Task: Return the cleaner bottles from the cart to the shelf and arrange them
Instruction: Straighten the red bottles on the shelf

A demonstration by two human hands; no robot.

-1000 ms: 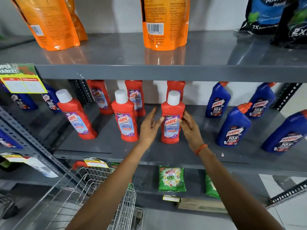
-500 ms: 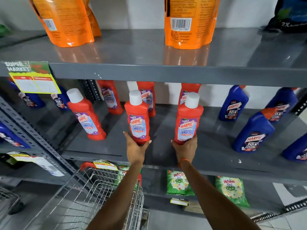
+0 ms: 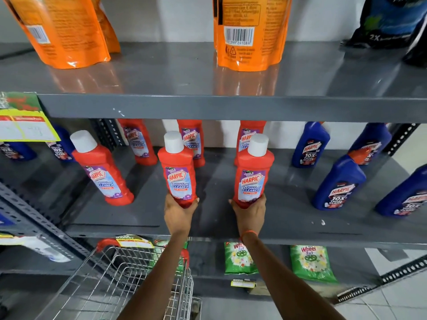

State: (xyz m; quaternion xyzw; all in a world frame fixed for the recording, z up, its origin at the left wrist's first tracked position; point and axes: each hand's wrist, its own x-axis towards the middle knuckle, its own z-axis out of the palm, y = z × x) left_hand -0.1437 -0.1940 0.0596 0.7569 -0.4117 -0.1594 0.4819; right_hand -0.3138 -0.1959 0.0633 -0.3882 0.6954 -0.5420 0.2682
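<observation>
On the grey middle shelf stand several red Harpic bathroom cleaner bottles with white caps. My left hand grips the base of the middle red bottle. My right hand grips the base of the red bottle to its right. Both bottles are upright with labels facing me. A third front-row red bottle stands free at the left, and three more red bottles line the back. The wire cart sits below, under my left arm; no bottles show in it.
Blue Harpic bottles stand on the right of the same shelf and a few at the far left. Orange refill pouches sit on the top shelf. Green Wheel packets lie on the lower shelf. A price tag hangs at left.
Both hands dropped from the sides of one bottle to the bases of two bottles, each now gripping one. The right-hand bottle has shifted right, away from the middle one.
</observation>
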